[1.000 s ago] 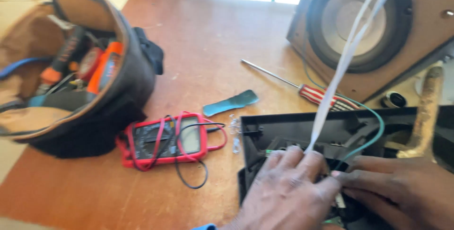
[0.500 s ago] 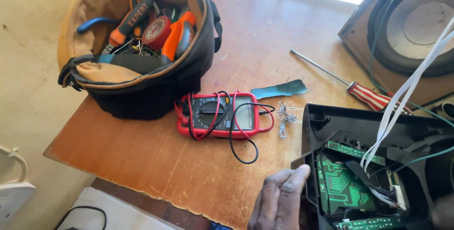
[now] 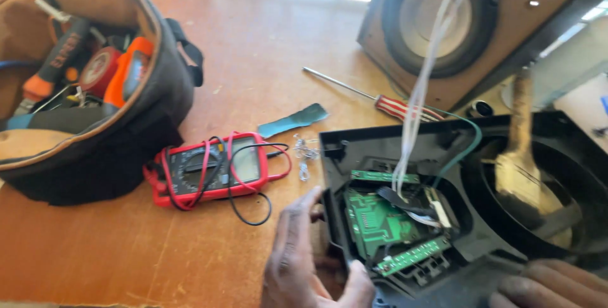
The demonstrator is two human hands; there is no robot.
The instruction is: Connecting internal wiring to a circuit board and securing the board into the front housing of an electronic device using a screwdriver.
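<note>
Mid-teardown, by the look: black housing [image 3: 487, 245] open on worktop [image 3: 266, 48], green board [image 3: 380, 224] exposed inside w/ white cables [image 3: 421, 93] rising off it. Left hand [image 3: 307, 264] clamped on housing's near-left edge, thumb over rim. Right hand [image 3: 551, 286] flat on bottom-right edge; grip – can't tell. Next probably needs housing steadied, cables kept slack. Meter [image 3: 212, 170] just left.

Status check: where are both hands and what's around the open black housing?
Left hand grips black housing edge. Right hand rests on its lower rim. Green circuit board exposed; white cables hang over it.
</note>
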